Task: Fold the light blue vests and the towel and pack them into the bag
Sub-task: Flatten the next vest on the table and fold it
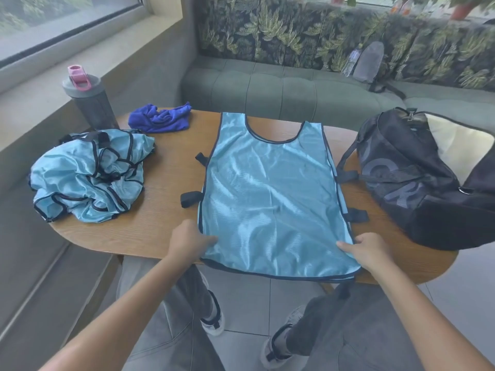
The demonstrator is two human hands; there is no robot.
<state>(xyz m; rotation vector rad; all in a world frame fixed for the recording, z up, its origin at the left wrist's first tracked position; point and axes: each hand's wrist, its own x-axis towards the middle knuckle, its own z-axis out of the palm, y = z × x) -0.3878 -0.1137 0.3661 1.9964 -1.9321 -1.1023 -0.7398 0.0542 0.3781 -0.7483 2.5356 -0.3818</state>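
One light blue vest [273,194] lies spread flat down the middle of the table [166,167], neck toward the far edge, its bottom hem hanging a little over the near edge. The left hand [191,241] pinches the vest's lower left corner, thumb on top of the cloth and the other fingers hidden beneath; the right hand [368,250] holds the lower right corner the same way, thumb lying on the fabric and fingers curled under the edge. The cloth looks thin, shiny and very light, so it will likely slide on the wood and on itself, and a fold may slip open unless it is pressed flat. It has no stiffness, so holding it by two corners at once, as now, seems the best way to keep an edge straight; the dark side straps [190,199] may need tucking in. More vests [88,175] sit crumpled in a heap near the left edge, the blue towel [160,119] is bunched at the far left corner, and the open dark bag [417,180] stands at the right end.
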